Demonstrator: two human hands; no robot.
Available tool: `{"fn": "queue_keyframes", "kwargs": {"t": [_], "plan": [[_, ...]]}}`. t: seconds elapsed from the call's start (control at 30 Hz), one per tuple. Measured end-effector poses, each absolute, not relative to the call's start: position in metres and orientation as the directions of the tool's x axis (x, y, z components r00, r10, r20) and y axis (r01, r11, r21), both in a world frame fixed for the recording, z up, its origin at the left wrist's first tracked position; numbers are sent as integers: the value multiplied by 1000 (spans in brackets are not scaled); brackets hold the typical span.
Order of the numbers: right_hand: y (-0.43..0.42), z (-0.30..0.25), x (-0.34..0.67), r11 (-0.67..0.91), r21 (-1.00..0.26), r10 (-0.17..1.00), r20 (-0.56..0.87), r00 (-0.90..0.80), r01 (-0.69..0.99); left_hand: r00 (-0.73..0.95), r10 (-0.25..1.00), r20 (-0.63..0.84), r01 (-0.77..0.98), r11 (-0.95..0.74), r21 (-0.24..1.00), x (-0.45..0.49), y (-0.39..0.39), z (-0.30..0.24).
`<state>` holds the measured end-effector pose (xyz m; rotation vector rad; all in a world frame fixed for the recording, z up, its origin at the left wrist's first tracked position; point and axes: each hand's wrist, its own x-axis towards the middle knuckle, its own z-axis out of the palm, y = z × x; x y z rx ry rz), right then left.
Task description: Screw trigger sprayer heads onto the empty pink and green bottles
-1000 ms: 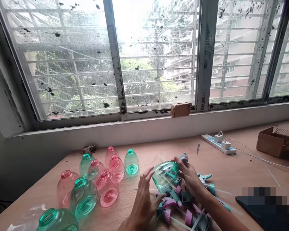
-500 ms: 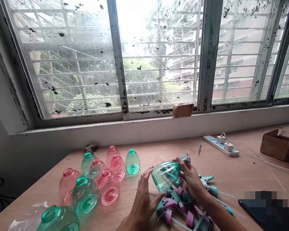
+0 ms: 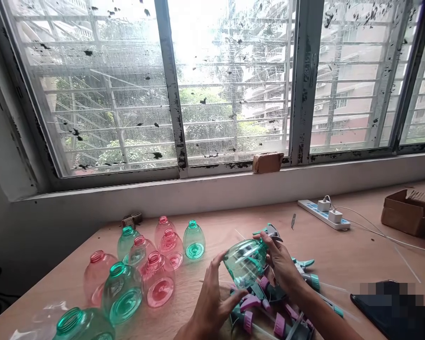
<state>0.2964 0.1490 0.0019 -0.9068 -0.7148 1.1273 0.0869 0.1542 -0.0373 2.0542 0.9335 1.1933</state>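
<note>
A clear green spray bottle (image 3: 243, 264) is held tilted on its side, neck toward the upper right. My left hand (image 3: 212, 295) cups its base, with the thumb below and the fingers against the far side. At the neck, my right hand (image 3: 282, 264) has its fingers closed round the collar of a grey and teal trigger spray head (image 3: 272, 231); the fingers partly hide the joint. Beneath both hands lies a heap of purple, teal and grey trigger spray heads (image 3: 250, 302) with thin clear tubes.
Several pink bottles (image 3: 159, 281) and green bottles (image 3: 122, 295) without heads stand at left, near a clear plastic bag (image 3: 38, 321). A power strip (image 3: 324, 215), tweezers (image 3: 293, 220) and cardboard box (image 3: 403, 215) are at the back right. A dark pouch (image 3: 382, 307) lies at front right.
The bottle and spray head have turned slightly in my hands, and a teal part of the head now shows on top. My left thumb has shifted a little on the base.
</note>
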Motion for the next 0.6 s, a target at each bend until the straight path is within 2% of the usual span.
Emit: {"fn": "queue_keyframes", "kwargs": {"t": [0.07, 0.13, 0.3, 0.4, 0.5, 0.6], "plan": [[149, 3, 298, 165, -881, 957, 36, 287, -442, 365, 772, 520, 357, -632, 688, 86, 153, -41], [150, 2, 298, 190, -867, 951, 46, 304, -461, 404, 748, 526, 358, -659, 662, 84, 155, -43], [153, -4, 297, 268, -851, 944, 139, 298, -451, 466, 781, 416, 231, -561, 795, 82, 160, -41], [150, -2, 294, 319, -850, 937, 215, 277, -420, 482, 789, 381, 251, -541, 803, 83, 159, -37], [144, 5, 292, 359, -869, 915, 256, 313, -339, 441, 793, 420, 332, -579, 744, 86, 156, -38], [138, 13, 291, 319, -904, 915, 214, 342, -285, 413, 756, 508, 445, -654, 613, 87, 154, -44]]}}
